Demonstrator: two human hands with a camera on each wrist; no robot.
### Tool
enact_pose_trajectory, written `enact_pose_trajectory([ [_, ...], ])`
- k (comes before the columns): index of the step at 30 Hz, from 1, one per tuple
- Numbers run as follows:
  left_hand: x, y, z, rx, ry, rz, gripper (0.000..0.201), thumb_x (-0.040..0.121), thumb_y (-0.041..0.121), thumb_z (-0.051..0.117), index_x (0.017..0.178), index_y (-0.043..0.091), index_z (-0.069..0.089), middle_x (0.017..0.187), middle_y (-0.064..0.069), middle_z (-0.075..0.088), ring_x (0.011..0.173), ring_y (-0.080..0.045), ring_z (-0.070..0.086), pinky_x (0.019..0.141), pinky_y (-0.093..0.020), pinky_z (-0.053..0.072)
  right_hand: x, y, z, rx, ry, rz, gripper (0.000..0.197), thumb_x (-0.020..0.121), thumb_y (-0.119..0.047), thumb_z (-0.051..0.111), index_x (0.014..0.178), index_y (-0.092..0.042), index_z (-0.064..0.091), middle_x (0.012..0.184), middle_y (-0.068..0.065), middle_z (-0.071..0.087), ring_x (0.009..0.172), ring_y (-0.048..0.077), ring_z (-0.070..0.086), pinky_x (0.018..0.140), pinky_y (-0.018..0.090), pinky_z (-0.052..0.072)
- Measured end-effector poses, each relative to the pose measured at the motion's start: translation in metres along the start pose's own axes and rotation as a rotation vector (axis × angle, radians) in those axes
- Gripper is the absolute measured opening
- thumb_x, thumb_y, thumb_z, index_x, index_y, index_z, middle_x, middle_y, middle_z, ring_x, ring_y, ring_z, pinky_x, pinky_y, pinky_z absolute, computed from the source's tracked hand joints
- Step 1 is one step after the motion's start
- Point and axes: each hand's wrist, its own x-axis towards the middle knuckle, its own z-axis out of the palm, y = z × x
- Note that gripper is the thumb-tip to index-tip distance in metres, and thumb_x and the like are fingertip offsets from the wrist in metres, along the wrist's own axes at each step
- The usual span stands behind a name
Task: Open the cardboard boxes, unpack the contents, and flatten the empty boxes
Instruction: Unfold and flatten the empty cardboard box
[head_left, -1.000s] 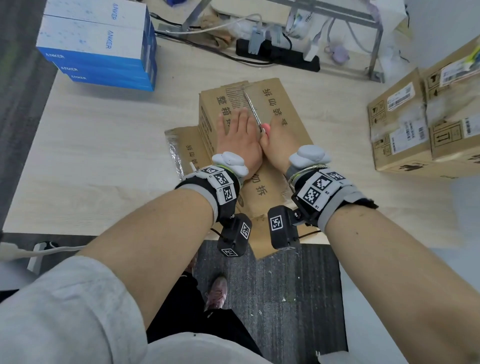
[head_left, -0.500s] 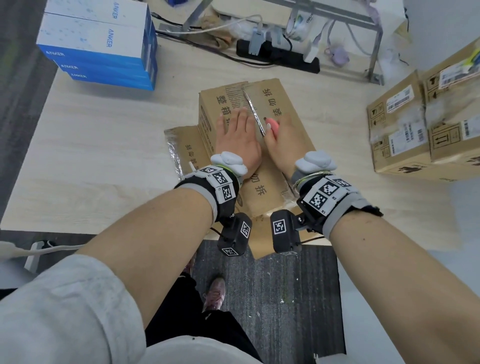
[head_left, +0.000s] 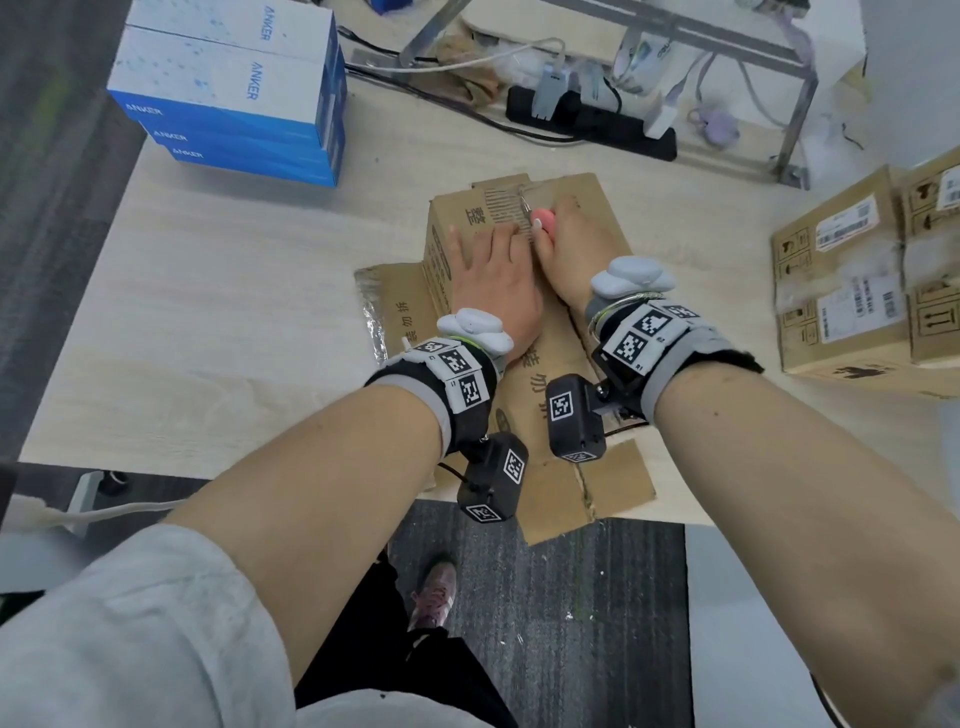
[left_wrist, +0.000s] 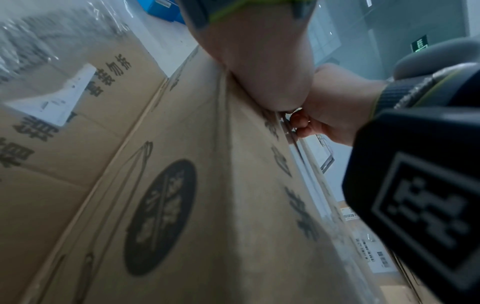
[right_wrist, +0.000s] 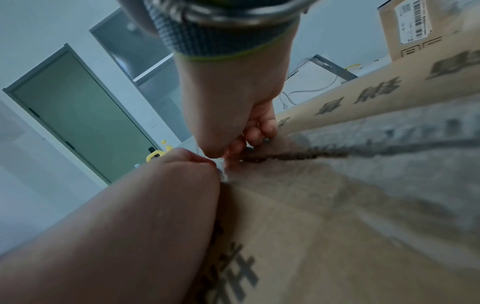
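A brown cardboard box (head_left: 582, 208) with printed characters lies on the light wooden table (head_left: 208, 312), on top of a flattened piece of cardboard (head_left: 587, 483). My left hand (head_left: 493, 275) presses flat on the box top, left of the taped centre seam. My right hand (head_left: 566, 249) grips a pink-handled cutter (head_left: 543, 217), its metal tip on the seam near the box's far end. In the right wrist view the fingers (right_wrist: 259, 131) curl at the seam of the box (right_wrist: 337, 205). The left wrist view shows the left palm (left_wrist: 259, 61) resting on the box (left_wrist: 182, 185).
Stacked blue and white boxes (head_left: 234, 88) stand at the table's far left. Sealed cardboard boxes (head_left: 857, 280) sit at the right edge. A black power strip (head_left: 592, 124) with cables and a metal frame (head_left: 795, 130) lie behind the box.
My right hand has slid the cutter along the seam away from me, toward the box's far end. The left hand has stayed flat on the box.
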Motion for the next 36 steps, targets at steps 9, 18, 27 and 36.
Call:
enact_pose_trajectory([
  [9,0.0,0.001,-0.003,-0.049,-0.08,-0.005,0.039,0.09,0.021,0.03,0.106,0.005,0.062,0.118,-0.009,0.061,0.116,-0.029,0.052,0.111,-0.059,0.022,-0.001,-0.008,0.005,-0.019,-0.031,0.062,0.028,0.103,-0.029,0.031,0.115,-0.007,0.045,0.085,0.005,0.052,0.07,0.02,0.045,0.065,0.03,0.031],
  [18,0.0,0.001,0.002,-0.039,0.062,-0.004,0.031,0.096,0.026,0.042,0.09,0.006,0.065,0.105,-0.008,0.067,0.104,-0.029,0.06,0.106,-0.059,0.032,-0.013,-0.006,0.008,-0.105,0.016,0.072,0.037,0.103,-0.037,0.029,0.117,-0.008,0.047,0.097,0.011,0.063,0.079,0.028,0.056,0.069,0.034,0.039],
  [27,0.0,0.001,0.001,-0.034,0.031,-0.006,0.037,0.096,0.03,0.038,0.092,0.005,0.065,0.107,-0.008,0.067,0.107,-0.028,0.059,0.107,-0.058,0.031,-0.018,-0.003,0.012,-0.026,-0.012,0.08,0.033,0.102,-0.035,0.03,0.114,-0.008,0.045,0.095,0.013,0.064,0.083,0.034,0.062,0.069,0.037,0.043],
  [36,0.0,0.002,-0.002,-0.03,-0.017,-0.012,0.041,0.095,0.036,0.04,0.095,0.005,0.066,0.108,-0.009,0.067,0.107,-0.028,0.059,0.107,-0.058,0.031,-0.027,-0.002,0.008,-0.04,-0.025,0.105,0.033,0.103,-0.032,0.03,0.116,-0.006,0.044,0.089,0.01,0.06,0.075,0.028,0.055,0.066,0.035,0.039],
])
